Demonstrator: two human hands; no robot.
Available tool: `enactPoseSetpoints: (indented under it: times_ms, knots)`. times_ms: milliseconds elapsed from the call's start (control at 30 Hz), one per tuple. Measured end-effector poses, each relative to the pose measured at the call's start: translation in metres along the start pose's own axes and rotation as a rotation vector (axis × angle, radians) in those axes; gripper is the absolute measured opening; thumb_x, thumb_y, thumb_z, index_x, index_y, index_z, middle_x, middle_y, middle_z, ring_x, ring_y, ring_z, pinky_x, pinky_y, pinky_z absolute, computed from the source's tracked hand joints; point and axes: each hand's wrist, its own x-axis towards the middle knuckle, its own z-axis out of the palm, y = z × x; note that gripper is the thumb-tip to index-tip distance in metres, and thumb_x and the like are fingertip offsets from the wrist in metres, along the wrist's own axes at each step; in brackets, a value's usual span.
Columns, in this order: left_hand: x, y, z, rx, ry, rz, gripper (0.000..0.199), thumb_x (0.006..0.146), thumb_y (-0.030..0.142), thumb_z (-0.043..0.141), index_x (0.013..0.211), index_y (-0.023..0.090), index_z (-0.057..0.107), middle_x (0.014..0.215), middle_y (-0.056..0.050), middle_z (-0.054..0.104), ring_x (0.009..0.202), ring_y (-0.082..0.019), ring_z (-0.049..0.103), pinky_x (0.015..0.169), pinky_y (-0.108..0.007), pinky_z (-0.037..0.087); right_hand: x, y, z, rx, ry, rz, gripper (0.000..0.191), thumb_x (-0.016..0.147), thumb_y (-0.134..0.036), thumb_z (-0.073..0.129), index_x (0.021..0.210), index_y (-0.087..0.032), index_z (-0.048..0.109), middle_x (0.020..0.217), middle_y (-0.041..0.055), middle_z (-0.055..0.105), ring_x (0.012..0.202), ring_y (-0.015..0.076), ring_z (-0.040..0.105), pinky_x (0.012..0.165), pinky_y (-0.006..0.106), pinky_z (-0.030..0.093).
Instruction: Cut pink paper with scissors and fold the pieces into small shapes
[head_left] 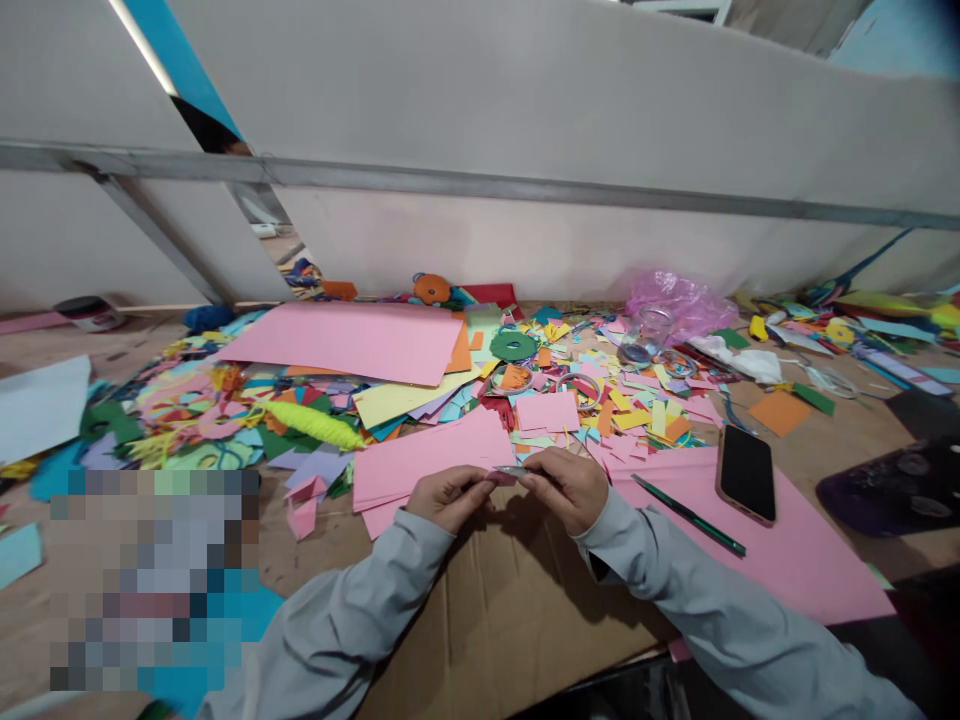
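Above a sheet of brown cardboard [491,610], my two hands meet in front of me. My left hand [448,497] is closed, pinching a small pink piece of paper [501,480] by its edge. Opposite it, my right hand [568,487] is closed around a thin, silvery pointed thing [511,470] whose tip reaches to the left fingertips; its exact kind is too small to tell. Just behind the hands lie stacked pink paper sheets [435,450]. To the right, a dark green pen-like stick [690,516] rests on a large pink sheet [806,555].
A phone [747,474] lies on the right pink sheet. Coloured paper scraps [637,410] cover the table's middle, with tape rolls [579,390] among them. Yellow yarn [315,425] lies left, a pink plastic bag [679,303] at the back. A pale partition [525,240] stands behind.
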Motion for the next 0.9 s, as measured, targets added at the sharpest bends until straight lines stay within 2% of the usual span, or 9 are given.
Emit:
enactPoseSetpoints:
  times_ms: [133, 333, 567, 900]
  knots:
    - [0.0002, 0.0029, -0.0001, -0.051, 0.038, -0.047, 0.029, 0.073, 0.040, 0.064, 0.083, 0.015, 0.073, 0.053, 0.001, 0.062, 0.047, -0.009, 0.053, 0.046, -0.018, 0.042, 0.0013, 0.0019, -0.0025, 0.017, 0.027, 0.014, 0.020, 0.091, -0.032, 0.045, 0.092, -0.018, 0.059, 0.077, 0.0035, 0.062, 0.070, 0.0133, 0.056, 0.063, 0.024, 0.041]
    - [0.0012, 0.0041, -0.0008, -0.063, 0.079, -0.041, 0.026, 0.070, 0.039, 0.067, 0.076, 0.014, 0.072, 0.052, 0.002, 0.061, 0.047, -0.009, 0.051, 0.047, -0.018, 0.042, -0.0003, 0.0022, -0.0028, -0.065, -0.009, -0.007, 0.024, 0.091, -0.035, 0.045, 0.098, -0.018, 0.060, 0.083, 0.0055, 0.063, 0.073, 0.0142, 0.057, 0.063, 0.024, 0.040]
    - [-0.0004, 0.0050, 0.0002, -0.093, 0.029, -0.089, 0.027, 0.070, 0.042, 0.065, 0.074, 0.015, 0.068, 0.050, 0.003, 0.060, 0.044, -0.009, 0.050, 0.044, -0.020, 0.041, -0.0018, 0.0025, -0.0002, -0.166, 0.008, -0.028, 0.026, 0.091, -0.038, 0.043, 0.096, -0.019, 0.061, 0.076, 0.0043, 0.062, 0.068, 0.0141, 0.056, 0.060, 0.024, 0.037]
    - [-0.0011, 0.0070, 0.0010, -0.066, 0.006, -0.072, 0.028, 0.068, 0.042, 0.068, 0.072, 0.014, 0.068, 0.050, 0.001, 0.061, 0.046, -0.009, 0.052, 0.046, -0.020, 0.042, -0.0022, 0.0019, 0.0005, -0.131, 0.000, -0.032, 0.024, 0.091, -0.036, 0.045, 0.096, -0.019, 0.061, 0.077, 0.0041, 0.063, 0.070, 0.0135, 0.058, 0.062, 0.023, 0.039]
